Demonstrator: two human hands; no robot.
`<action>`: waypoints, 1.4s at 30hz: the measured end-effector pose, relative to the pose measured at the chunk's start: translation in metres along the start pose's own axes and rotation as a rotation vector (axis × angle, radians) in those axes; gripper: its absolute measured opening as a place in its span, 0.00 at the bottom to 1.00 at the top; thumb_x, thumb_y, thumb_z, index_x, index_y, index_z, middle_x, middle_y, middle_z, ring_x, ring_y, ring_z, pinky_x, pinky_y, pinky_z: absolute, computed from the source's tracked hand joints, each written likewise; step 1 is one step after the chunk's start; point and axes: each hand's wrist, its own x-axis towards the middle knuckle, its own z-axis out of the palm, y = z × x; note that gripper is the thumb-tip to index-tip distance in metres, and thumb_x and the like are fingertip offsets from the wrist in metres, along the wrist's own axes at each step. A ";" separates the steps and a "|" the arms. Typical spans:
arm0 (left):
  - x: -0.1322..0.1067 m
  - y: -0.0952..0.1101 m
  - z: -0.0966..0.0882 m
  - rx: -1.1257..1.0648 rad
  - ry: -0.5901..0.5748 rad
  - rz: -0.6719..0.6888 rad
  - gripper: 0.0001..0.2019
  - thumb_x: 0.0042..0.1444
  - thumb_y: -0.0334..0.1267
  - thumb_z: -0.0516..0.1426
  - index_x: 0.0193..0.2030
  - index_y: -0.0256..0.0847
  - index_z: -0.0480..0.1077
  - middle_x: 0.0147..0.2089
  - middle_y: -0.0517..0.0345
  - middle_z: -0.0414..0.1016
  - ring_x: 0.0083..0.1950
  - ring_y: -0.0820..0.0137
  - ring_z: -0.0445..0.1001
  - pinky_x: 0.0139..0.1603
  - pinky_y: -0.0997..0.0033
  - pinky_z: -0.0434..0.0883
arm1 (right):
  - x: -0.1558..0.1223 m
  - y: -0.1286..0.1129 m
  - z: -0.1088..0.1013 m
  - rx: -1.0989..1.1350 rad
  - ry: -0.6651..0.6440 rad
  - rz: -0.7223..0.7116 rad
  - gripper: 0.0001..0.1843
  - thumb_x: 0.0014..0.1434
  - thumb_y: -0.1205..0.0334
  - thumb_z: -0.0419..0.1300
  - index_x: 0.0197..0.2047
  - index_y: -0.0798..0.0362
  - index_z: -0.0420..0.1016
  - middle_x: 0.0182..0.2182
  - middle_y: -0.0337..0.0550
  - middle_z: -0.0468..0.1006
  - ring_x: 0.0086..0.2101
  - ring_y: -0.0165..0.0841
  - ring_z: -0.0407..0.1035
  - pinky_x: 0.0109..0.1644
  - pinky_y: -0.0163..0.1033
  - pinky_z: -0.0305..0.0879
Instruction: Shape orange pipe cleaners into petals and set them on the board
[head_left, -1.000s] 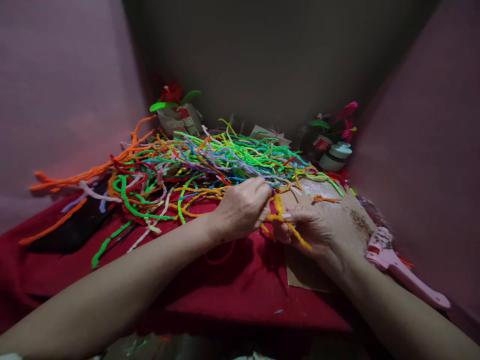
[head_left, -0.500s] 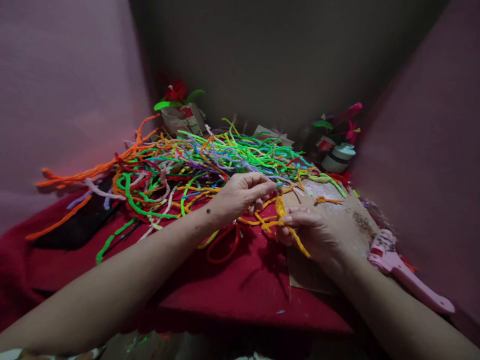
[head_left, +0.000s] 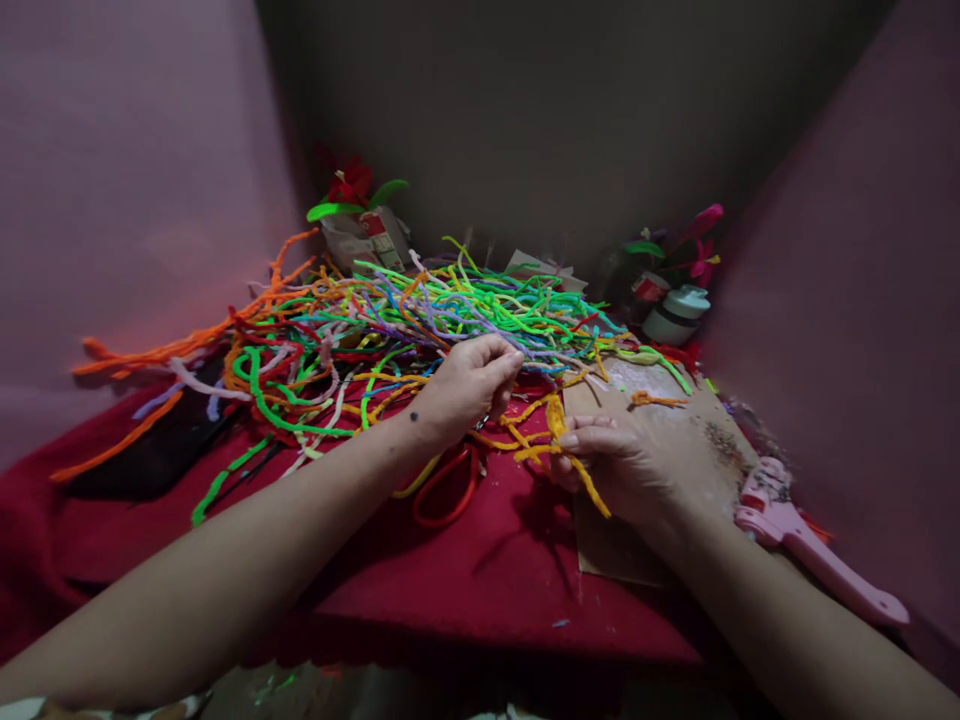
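Observation:
My right hand (head_left: 619, 462) is closed around a small bundle of yellow-orange pipe cleaners (head_left: 556, 428), held just over the near edge of a brown cardboard sheet (head_left: 675, 440). My left hand (head_left: 463, 388) rests at the near edge of a big tangled pile of coloured pipe cleaners (head_left: 375, 330). Its fingertips are pinched together on a strand from that pile. Red-handled scissors (head_left: 450, 492) lie on the red cloth (head_left: 480, 580) just below my left wrist, partly hidden by it.
A pink glue gun (head_left: 814, 555) lies at the right edge of the cloth. A white jar (head_left: 675, 315) and pipe-cleaner flowers (head_left: 694, 245) stand at the back right. More flowers and a small box (head_left: 360, 215) stand at the back left. Pink walls close in on both sides.
My left hand let go beside the right hand and shifted left to the pile's edge, uncovering the red scissors. The right hand has kept its yellow-orange bundle almost still.

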 end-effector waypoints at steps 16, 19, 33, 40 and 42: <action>0.007 -0.010 -0.003 -0.213 0.036 0.031 0.14 0.56 0.43 0.52 0.23 0.38 0.58 0.17 0.67 0.58 0.15 0.82 0.54 0.16 0.81 0.55 | 0.001 0.003 -0.002 0.055 0.044 -0.036 0.08 0.37 0.71 0.64 0.15 0.55 0.67 0.12 0.35 0.67 0.16 0.25 0.62 0.21 0.32 0.58; 0.007 -0.013 -0.001 -0.147 -0.023 -0.044 0.15 0.56 0.44 0.51 0.23 0.37 0.60 0.18 0.66 0.59 0.15 0.83 0.56 0.16 0.82 0.54 | 0.003 0.004 -0.005 0.090 0.071 -0.090 0.08 0.37 0.72 0.65 0.17 0.55 0.69 0.14 0.33 0.67 0.17 0.24 0.62 0.21 0.31 0.58; -0.002 -0.012 0.011 0.007 -0.210 -0.135 0.09 0.45 0.28 0.58 0.36 0.34 0.71 0.25 0.60 0.72 0.22 0.80 0.66 0.23 0.81 0.60 | 0.010 0.008 -0.011 0.102 0.068 -0.200 0.07 0.41 0.71 0.66 0.27 0.54 0.75 0.19 0.35 0.72 0.18 0.25 0.63 0.22 0.33 0.60; -0.003 -0.020 0.012 0.314 -0.105 0.201 0.04 0.47 0.28 0.56 0.30 0.34 0.72 0.24 0.61 0.70 0.24 0.78 0.66 0.26 0.79 0.63 | 0.007 0.006 -0.010 0.119 0.082 -0.147 0.05 0.39 0.71 0.66 0.24 0.56 0.75 0.20 0.38 0.74 0.20 0.26 0.65 0.24 0.33 0.62; -0.004 -0.023 0.011 0.389 -0.087 0.329 0.03 0.48 0.28 0.56 0.29 0.34 0.71 0.25 0.61 0.71 0.25 0.78 0.66 0.26 0.80 0.63 | 0.007 0.006 -0.010 0.145 0.090 -0.113 0.05 0.38 0.72 0.66 0.23 0.57 0.75 0.19 0.38 0.74 0.19 0.26 0.66 0.24 0.33 0.62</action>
